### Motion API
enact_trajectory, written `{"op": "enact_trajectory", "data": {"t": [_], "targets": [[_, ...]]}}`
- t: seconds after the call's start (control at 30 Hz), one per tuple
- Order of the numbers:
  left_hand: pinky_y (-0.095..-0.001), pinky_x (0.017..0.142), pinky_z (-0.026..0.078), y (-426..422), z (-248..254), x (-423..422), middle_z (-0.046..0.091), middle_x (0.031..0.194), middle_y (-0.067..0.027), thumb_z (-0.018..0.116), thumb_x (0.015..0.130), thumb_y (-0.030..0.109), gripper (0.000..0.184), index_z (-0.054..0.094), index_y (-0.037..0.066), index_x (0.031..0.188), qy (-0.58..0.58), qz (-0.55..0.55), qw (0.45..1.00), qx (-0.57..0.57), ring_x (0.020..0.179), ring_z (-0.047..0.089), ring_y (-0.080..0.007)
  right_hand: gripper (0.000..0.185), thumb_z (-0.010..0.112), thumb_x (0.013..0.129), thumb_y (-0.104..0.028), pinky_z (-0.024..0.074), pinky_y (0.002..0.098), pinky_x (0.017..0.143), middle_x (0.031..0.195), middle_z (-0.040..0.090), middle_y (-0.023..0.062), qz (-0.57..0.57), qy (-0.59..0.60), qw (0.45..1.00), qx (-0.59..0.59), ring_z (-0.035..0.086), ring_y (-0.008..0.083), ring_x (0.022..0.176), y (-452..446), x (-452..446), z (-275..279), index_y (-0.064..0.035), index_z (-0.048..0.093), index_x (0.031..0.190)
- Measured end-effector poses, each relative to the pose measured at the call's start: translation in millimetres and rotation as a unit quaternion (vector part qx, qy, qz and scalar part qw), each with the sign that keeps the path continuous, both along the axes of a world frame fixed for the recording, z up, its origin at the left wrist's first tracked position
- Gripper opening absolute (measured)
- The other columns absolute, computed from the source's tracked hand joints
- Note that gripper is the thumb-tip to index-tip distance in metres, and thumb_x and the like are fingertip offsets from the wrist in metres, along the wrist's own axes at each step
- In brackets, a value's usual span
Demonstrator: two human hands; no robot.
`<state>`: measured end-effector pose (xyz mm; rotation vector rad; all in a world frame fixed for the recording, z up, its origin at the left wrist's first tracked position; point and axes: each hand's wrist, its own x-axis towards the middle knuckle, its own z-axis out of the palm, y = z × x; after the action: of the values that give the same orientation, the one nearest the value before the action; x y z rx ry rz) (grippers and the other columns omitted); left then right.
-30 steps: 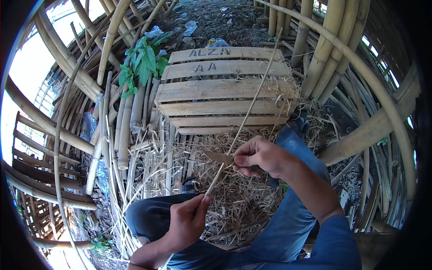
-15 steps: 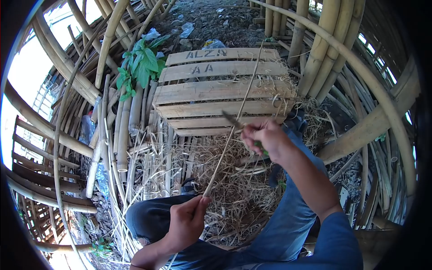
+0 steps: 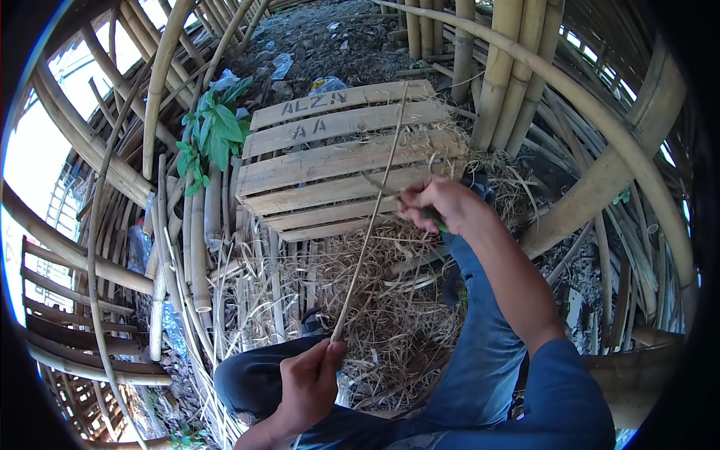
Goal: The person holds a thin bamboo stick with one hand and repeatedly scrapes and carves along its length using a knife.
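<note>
My left hand (image 3: 310, 379) is closed around the lower end of a long thin bamboo strip (image 3: 364, 255), near my left knee. The strip slants up and away, its far end over a slatted wooden crate (image 3: 315, 171) marked "ALZA AA". In my right hand (image 3: 442, 204) is a knife (image 3: 379, 184), its blade pointing left and lying across or against the strip; I cannot tell if it cuts in. A bit of the green handle shows below the fingers.
Curly bamboo shavings (image 3: 397, 307) cover the ground between my legs and lie on the crate. Bamboo poles (image 3: 517, 75) stand at the right. A leafy green plant (image 3: 217, 135) grows at the left beside cut bamboo lengths (image 3: 199, 247). Plastic scraps (image 3: 281, 66) lie behind the crate.
The view has shifted, so the crate and poles appear further left. The knife still sits at the strip, its blade now seen more edge-on. Both hands keep their grip.
</note>
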<state>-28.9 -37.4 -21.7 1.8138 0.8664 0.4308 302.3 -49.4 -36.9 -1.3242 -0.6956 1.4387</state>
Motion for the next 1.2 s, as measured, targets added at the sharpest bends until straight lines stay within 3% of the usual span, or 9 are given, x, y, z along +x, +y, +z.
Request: {"op": "enact_trajectory", "data": {"t": [0.1, 0.17, 0.33, 0.43, 0.57, 0.9, 1.0, 1.1, 1.2], "targets": [[-0.0234, 0.043, 0.026, -0.9, 1.4, 1.9, 0.036, 0.053, 0.0011, 0.053, 0.094, 0.008, 0.023, 0.056, -0.005, 0.076, -0.005, 0.005, 1.0, -0.004, 0.053, 0.029, -0.003, 0.014, 0.054, 0.088, -0.007, 0.0313, 0.0242, 0.036, 0.061, 0.054, 0.0053, -0.097, 0.049, 0.994, -0.027, 0.044, 0.0105, 0.043, 0.3, -2.7, 1.5, 0.0052, 0.059, 0.081], [-0.0234, 0.043, 0.027, -1.5, 5.4, 4.1, 0.036, 0.053, 0.0009, 0.053, 0.094, 0.008, 0.022, 0.056, -0.005, 0.076, 0.003, 0.009, 1.0, -0.012, 0.053, 0.029, -0.003, 0.013, 0.053, 0.088, -0.007, 0.0304, 0.0241, 0.036, 0.063, 0.053, 0.0042, 0.043, -0.003, 0.999, -0.003, 0.042, 0.0101, 0.042, -4.1, -8.2, 7.7, 0.003, 0.057, 0.082], [-0.0222, 0.043, 0.027, -1.4, 3.9, -0.8, 0.037, 0.053, 0.0007, 0.053, 0.093, 0.006, 0.02, 0.058, -0.005, 0.078, 0.015, -0.015, 1.0, 0.005, 0.053, 0.03, -0.0028, 0.016, 0.053, 0.088, -0.008, 0.0311, 0.0237, 0.037, 0.059, 0.051, 0.0039, -0.122, 0.017, 0.992, 0.006, 0.042, 0.01, 0.042, -1.7, 9.3, 4.6, 0.0011, 0.055, 0.076], [-0.0231, 0.042, 0.025, -2.8, 0.2, 0.3, 0.036, 0.052, 0.0008, 0.054, 0.093, 0.005, 0.02, 0.057, -0.005, 0.076, -0.016, 0.002, 1.0, -0.017, 0.051, 0.028, -0.0029, 0.014, 0.052, 0.089, -0.008, 0.0307, 0.0238, 0.037, 0.06, 0.049, 0.0028, -0.029, 0.003, 1.0, -0.008, 0.041, 0.0094, 0.043, -6.5, 6.0, 9.3, 0.0007, 0.055, 0.078], [-0.024, 0.041, 0.023, -4.1, 3.8, -2.0, 0.034, 0.051, 0.0008, 0.054, 0.093, 0.005, 0.02, 0.056, -0.004, 0.075, -0.006, -0.015, 1.0, -0.009, 0.05, 0.027, -0.0031, 0.014, 0.051, 0.088, -0.006, 0.0297, 0.0246, 0.037, 0.059, 0.049, 0.0026, -0.17, 0.011, 0.985, 0.004, 0.04, 0.0094, 0.043, -2.6, 20.7, 6.0, 0.0015, 0.055, 0.077], [-0.0242, 0.041, 0.024, -4.1, 5.3, -4.4, 0.034, 0.05, -0.0006, 0.055, 0.092, 0.004, 0.019, 0.056, -0.005, 0.075, -0.003, -0.018, 1.0, -0.01, 0.049, 0.028, -0.0034, 0.009, 0.048, 0.087, -0.005, 0.03, 0.0249, 0.037, 0.062, 0.048, 0.0025, -0.098, -0.023, 0.995, 0.007, 0.041, 0.0093, 0.044, -12.7, 38.8, 4.9, 0.0005, 0.052, 0.081], [-0.0243, 0.041, 0.024, -2.6, 3.7, -4.6, 0.035, 0.05, -0.0008, 0.055, 0.092, 0.004, 0.019, 0.056, -0.005, 0.075, 0.001, -0.015, 1.0, -0.009, 0.049, 0.028, -0.0034, 0.015, 0.046, 0.091, -0.01, 0.0286, 0.0241, 0.038, 0.067, 0.051, 0.0008, -0.36, -0.026, 0.932, -0.016, 0.042, 0.0079, 0.046, -3.7, 40.9, -6.2, -0.004, 0.053, 0.081], [-0.0243, 0.041, 0.025, 2.0, 1.9, -0.8, 0.038, 0.051, -0.0012, 0.056, 0.091, 0.004, 0.018, 0.057, -0.005, 0.075, 0.001, 0.011, 1.0, -0.007, 0.049, 0.029, -0.0036, 0.016, 0.048, 0.093, -0.016, 0.0325, 0.0246, 0.042, 0.066, 0.052, -0.0005, -0.476, -0.078, 0.873, 0.07, 0.043, 0.0078, 0.047, -4.6, 40.2, -7.3, -0.005, 0.056, 0.083], [-0.0244, 0.042, 0.027, 8.4, -6.5, 4.0, 0.042, 0.052, -0.0025, 0.057, 0.09, 0.004, 0.017, 0.057, -0.005, 0.076, -0.027, 0.052, 0.998, 0.019, 0.049, 0.032, -0.0039, 0.02, 0.049, 0.094, -0.014, 0.0347, 0.0228, 0.044, 0.063, 0.054, 0.0002, -0.39, -0.217, 0.886, 0.126, 0.045, 0.0066, 0.049, -3.9, -4.3, 0.9, -0.002, 0.059, 0.081]]}}
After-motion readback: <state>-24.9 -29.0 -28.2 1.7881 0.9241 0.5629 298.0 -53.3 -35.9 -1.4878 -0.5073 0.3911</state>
